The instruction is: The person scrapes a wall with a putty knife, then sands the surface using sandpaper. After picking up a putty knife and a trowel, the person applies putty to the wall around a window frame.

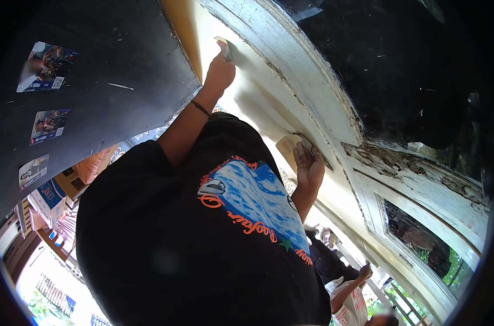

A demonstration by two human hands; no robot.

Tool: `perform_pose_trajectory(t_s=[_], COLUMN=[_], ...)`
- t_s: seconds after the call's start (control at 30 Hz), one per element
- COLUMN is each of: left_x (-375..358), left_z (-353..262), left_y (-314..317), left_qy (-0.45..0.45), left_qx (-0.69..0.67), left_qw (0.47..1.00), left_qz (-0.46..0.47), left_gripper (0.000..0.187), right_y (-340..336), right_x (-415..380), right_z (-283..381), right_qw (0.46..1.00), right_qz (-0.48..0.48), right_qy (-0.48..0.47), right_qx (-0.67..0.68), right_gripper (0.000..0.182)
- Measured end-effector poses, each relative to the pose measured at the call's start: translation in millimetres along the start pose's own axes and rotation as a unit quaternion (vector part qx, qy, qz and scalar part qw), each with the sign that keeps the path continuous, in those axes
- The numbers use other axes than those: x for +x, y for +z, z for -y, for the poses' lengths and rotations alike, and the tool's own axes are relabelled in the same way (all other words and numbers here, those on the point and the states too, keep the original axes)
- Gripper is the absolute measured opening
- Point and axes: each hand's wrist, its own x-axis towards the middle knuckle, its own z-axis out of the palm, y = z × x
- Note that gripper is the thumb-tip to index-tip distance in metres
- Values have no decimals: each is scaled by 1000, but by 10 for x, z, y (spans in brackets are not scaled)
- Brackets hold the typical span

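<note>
Hands [221, 75] [310, 167] well apart, flat piece [286, 148] in each, at pale wall [256, 81]

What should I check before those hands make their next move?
1. Wristband hand holding its pale piece: ok.
2. Other hand holding its tan piece: ok.
3. Firm pressure on the pale surface: cannot tell.
4. Nearby wooden frame sound: not ok, looks ragged and broken.
5. Other person clear of both hands: ok, well apart.
6. Steady footing: cannot tell, feet aren't visible.
</note>
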Motion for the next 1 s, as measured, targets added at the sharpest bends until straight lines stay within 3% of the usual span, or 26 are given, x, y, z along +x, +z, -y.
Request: perform_pose_trajectory(t_s=[0.07, 0.2, 0.27, 0.3, 0.37, 0.4, 0.47, 0.53, 0.6, 0.63, 0.67, 0.77, 0.83, 1.0], left_x=[37, 15, -90, -107, -37, 21, 87, 9, -210, -278, -219, -182, -317, -270], left_z=[23, 35, 39, 72, 162, 296, 474, 496, 442, 362, 427, 569, 268, 286], left_y=[-3, -28, -17, -5, 27, 89, 187, 227, 260, 242, 277, 351, 256, 309], left_qy=[61, 43, 89, 88, 31, 32, -51, -51, -13, -71, -69, -40, -81, -87], left_qx=[81, 62, 46, 49, 99, 99, 24, 23, -112, -132, -130, -114, -118, -181], left_qw=[995, 996, 995, 995, 989, 988, 988, 987, 985, 975, 975, 970, 968, 956], left_qz=[14, 46, -22, -17, 108, 110, 144, 151, 129, 162, 166, 210, 204, 216], left_gripper=[58, 64, 40, 40, 63, 63, 60, 58, 26, 27, 27, 58, 48, 22], right_y=[-25, -15, 5, 5, -65, -107, -117, -41, -108, -114, -94, -177, -163, -175], right_x=[76, 144, 22, 1, 129, 187, 203, 110, 51, 62, 101, 323, 283, 328], right_z=[-55, -94, -18, 0, -74, -124, -141, -79, -64, -67, -69, -235, -210, -265], right_qw=[1000, 999, 1000, 1000, 1000, 1000, 999, 1000, 1000, 1000, 1000, 999, 999, 1000], right_qz=[3, 1, 1, 14, 11, 9, 25, 6, 4, 14, 27, -11, -10, -1], right_qy=[-6, 41, 17, 3, 13, 27, 44, 25, 20, 13, 4, 40, 37, 10], right_qx=[-10, -13, 4, -5, 2, 4, 18, -6, 6, -4, -13, 0, 12, 14], right_gripper=[28, 29, 29, 28, 28, 27, 27, 28, 29, 29, 29, 28, 28, 26])
